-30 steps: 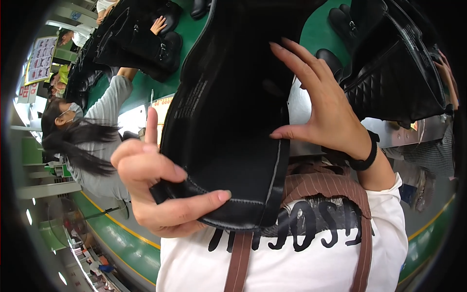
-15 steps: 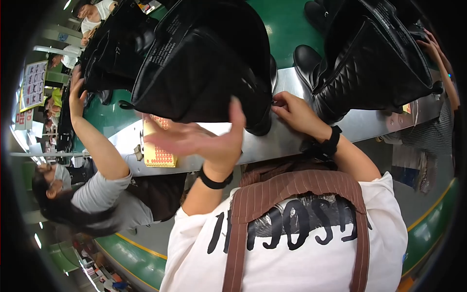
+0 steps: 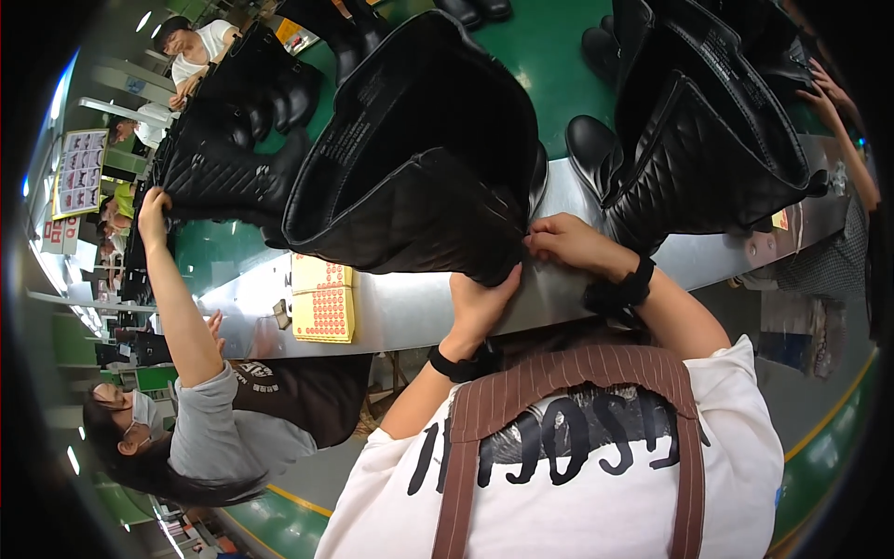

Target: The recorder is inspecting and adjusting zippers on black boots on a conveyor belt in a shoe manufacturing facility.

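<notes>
A tall black quilted boot (image 3: 410, 210) stands in front of me with its wide shaft gaping toward me. My left hand (image 3: 482, 303) is closed around the boot's heel, thumb up against it and fingers partly hidden. At the lower end of the boot's side zipper, my right hand (image 3: 570, 244) is closed in a pinch; the small piece between the fingertips is mostly covered. To the right of that hand, a second black quilted boot (image 3: 694, 177) stands with its shaft open.
A stack of yellow cards with red dots (image 3: 326, 312) lies on the metal bench edge (image 3: 400, 321). Beyond runs a green worktop (image 3: 549, 56) with more black boots (image 3: 233, 177). A co-worker at left (image 3: 233, 410) reaches toward those boots; another person's hands (image 3: 829, 88) show at far right.
My left hand has moved from in front of the shaft down to the heel and closed there. The boot's shaft has opened wider. At left, the co-worker's hand now touches a boot.
</notes>
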Demonstrator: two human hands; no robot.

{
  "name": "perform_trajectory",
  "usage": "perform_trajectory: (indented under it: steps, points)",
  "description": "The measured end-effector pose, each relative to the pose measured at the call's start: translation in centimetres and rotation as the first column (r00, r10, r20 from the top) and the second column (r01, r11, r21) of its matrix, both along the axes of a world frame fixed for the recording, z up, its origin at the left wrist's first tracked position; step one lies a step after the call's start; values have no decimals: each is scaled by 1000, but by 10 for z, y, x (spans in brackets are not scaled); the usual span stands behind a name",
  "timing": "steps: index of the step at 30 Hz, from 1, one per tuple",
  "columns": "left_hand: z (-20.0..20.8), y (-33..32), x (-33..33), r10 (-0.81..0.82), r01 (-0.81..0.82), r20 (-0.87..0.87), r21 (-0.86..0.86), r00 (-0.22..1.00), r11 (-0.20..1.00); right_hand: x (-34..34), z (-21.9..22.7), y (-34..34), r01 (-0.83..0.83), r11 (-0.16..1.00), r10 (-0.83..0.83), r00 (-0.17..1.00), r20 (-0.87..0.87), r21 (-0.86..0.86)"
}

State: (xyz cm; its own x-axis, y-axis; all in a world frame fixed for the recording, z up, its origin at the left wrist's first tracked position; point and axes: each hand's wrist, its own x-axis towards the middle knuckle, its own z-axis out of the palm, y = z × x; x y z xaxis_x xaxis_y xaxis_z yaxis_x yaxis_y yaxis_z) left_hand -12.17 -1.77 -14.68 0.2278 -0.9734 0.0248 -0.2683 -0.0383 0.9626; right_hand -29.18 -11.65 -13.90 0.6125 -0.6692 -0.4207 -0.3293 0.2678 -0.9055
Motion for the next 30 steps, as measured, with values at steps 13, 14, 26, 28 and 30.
perform_trajectory:
  steps: [13,14,26,28,30]
  points:
    - [9,6,-6,53,-60,-59,-119,997,991,4,184,33,90,993,-19,766,642,-77]
    - [7,6,-6,49,-57,-60,-130,997,990,8,187,33,55,995,13,778,629,-88]
    - [194,15,30,583,175,407,-894,703,413,23,177,20,124,912,41,921,387,-392]
    - [221,10,17,573,144,648,-716,502,683,25,176,20,140,892,46,919,392,-431]
    - [235,-8,10,462,191,762,-590,454,784,24,177,20,151,890,51,905,422,-431]
